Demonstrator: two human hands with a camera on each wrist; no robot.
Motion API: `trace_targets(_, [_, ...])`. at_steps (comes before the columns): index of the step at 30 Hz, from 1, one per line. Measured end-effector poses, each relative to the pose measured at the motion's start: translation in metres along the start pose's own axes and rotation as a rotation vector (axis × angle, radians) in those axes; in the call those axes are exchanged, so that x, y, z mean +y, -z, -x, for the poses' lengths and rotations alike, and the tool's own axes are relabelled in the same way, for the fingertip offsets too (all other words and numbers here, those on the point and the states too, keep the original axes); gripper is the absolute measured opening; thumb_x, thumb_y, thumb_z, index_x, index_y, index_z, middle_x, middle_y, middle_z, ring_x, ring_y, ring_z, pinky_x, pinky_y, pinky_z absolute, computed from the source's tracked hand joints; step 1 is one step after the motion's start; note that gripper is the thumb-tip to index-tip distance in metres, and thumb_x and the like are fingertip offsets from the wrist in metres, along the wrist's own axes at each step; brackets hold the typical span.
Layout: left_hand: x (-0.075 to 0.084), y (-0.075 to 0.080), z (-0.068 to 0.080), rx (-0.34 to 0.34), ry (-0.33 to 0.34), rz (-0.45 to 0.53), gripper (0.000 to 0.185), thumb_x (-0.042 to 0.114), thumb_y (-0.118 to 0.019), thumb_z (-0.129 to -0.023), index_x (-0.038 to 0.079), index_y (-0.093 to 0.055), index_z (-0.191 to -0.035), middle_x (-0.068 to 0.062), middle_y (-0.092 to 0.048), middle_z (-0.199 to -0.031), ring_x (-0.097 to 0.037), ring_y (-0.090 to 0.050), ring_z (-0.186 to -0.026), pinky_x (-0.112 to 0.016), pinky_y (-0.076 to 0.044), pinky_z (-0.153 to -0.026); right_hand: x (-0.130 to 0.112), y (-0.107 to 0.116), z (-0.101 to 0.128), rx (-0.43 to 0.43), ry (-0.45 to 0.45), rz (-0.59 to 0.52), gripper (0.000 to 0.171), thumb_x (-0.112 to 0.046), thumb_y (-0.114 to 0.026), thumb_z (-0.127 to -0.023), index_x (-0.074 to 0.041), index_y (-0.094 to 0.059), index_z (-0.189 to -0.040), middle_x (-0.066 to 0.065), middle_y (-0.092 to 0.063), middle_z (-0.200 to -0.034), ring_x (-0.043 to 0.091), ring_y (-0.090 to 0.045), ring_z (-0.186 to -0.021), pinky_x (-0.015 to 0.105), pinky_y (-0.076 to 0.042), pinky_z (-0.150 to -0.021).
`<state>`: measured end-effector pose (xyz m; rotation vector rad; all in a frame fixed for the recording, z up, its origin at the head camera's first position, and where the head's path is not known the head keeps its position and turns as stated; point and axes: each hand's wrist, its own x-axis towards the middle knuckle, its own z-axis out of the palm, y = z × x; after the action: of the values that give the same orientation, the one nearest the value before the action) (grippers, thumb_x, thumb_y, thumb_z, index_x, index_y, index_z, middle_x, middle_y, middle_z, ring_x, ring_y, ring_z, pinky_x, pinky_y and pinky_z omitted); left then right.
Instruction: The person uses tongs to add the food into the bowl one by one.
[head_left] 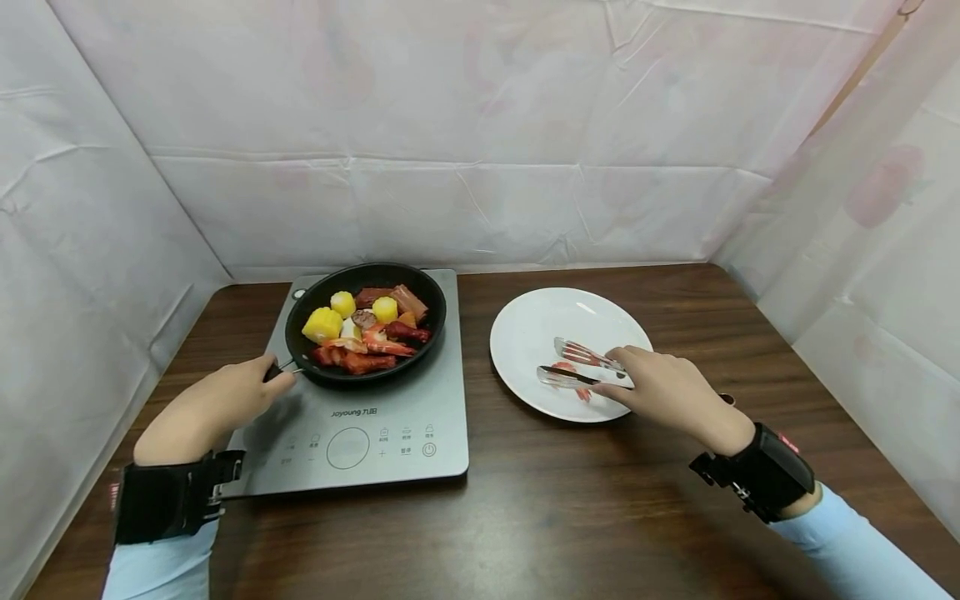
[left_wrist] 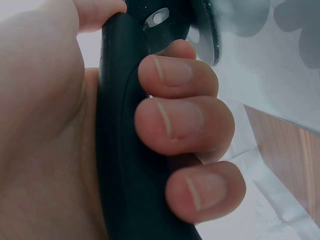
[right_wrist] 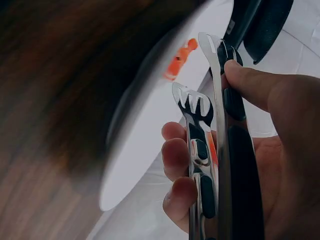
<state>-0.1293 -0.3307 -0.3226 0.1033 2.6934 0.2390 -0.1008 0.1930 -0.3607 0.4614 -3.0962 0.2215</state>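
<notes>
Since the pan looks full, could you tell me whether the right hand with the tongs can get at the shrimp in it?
Probably yes: the right hand holds the tongs over the white plate, and nothing stands between them and the shrimp in the uncovered pan.

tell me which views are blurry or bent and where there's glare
Head view: sharp, but wide-angle bends the table edges; soft glare on the plate. Left wrist view: left hand on the pan handle fairly sharp, background soft. Right wrist view: tongs sharp, table and plate smeared.
</notes>
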Motion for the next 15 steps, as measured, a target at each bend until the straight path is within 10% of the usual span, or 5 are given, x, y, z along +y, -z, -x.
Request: trace_targets(15, [-0.0002,0.0011,0.0003,-0.006,-0.007,-0.002,0.08,0.046,-0.029,-0.107,-0.022,-0.022,-0.15,-0.048,-0.036,-0.146,-0.062,-0.046,-0.13,-0.07,-0.043,-0.103,0.0062,-0.0056,0.0099,-0.014,0.001,0.002,0.04,-0.042,-0.071,-0.093,-0.008,-0.063,-0.113,0.0,-0.067,-0.083,0.011,-0.055,-0.062,0.035,-0.044,-0.051])
